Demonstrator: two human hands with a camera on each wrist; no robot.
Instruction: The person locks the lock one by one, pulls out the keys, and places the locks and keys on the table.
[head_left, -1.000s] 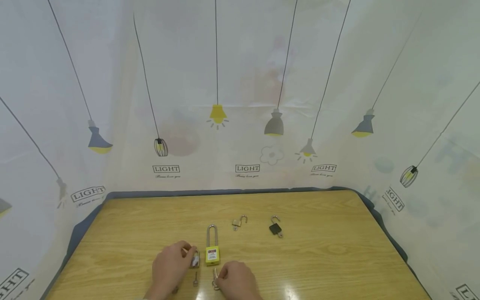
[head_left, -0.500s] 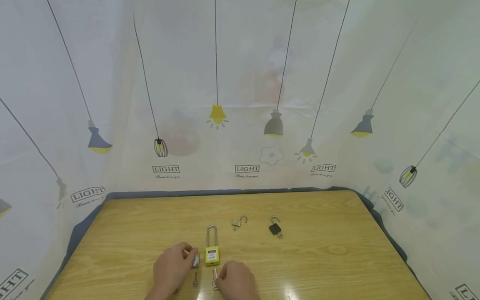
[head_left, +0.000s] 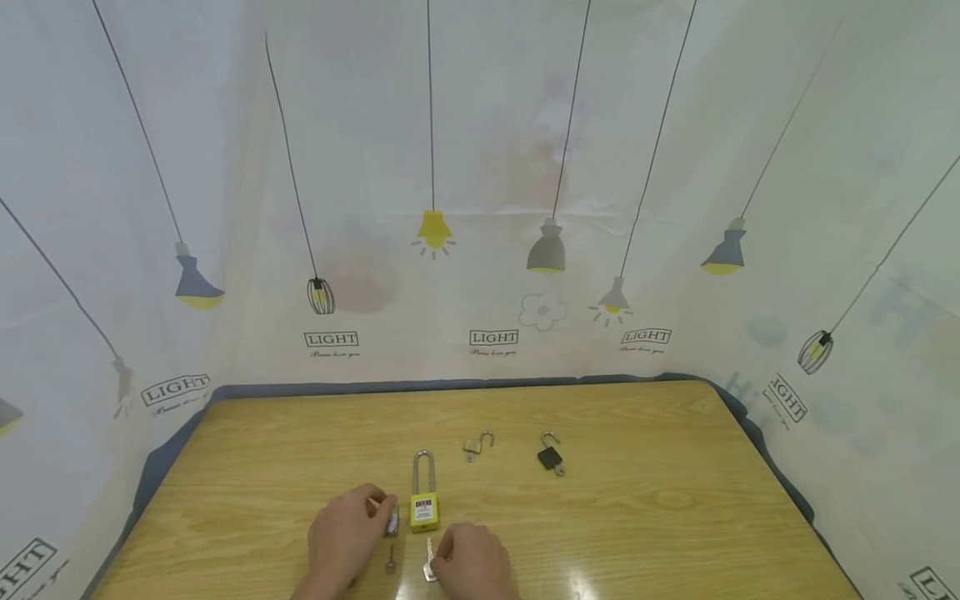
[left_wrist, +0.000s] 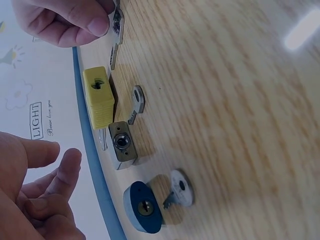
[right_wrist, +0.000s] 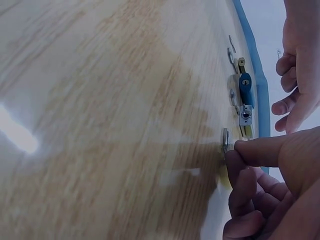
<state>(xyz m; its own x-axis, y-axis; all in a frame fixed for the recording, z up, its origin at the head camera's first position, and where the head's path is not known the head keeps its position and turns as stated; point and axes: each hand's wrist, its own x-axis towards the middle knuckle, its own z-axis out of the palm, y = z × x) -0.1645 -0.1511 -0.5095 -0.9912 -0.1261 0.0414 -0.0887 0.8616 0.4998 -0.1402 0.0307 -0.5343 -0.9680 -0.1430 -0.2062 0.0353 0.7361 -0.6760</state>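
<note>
My right hand [head_left: 476, 558] pinches a silver key [head_left: 430, 569] between thumb and forefinger, low over the table in front of the yellow padlock [head_left: 424, 512]. That padlock lies with its long shackle pointing away. My left hand [head_left: 341, 533] is above and beside a silver padlock [head_left: 392, 522], which it partly hides in the head view. Thumb and fingers of the left hand are apart and hold nothing in the left wrist view. A small key [left_wrist: 137, 102] lies before the silver padlock. Nearby, a blue padlock [left_wrist: 142, 207] has a round-headed key [left_wrist: 181, 189] in front of it.
Farther back on the wooden table [head_left: 675, 500] lie a small brass padlock [head_left: 472, 447] and a black padlock [head_left: 551, 458], both with shackles released and a key at the base. A patterned curtain [head_left: 375, 167] surrounds the table's back and sides.
The key at my right fingertips has turned a little and shows its flat head more broadly. My left hand has shifted slightly right, covering more of the silver padlock.
</note>
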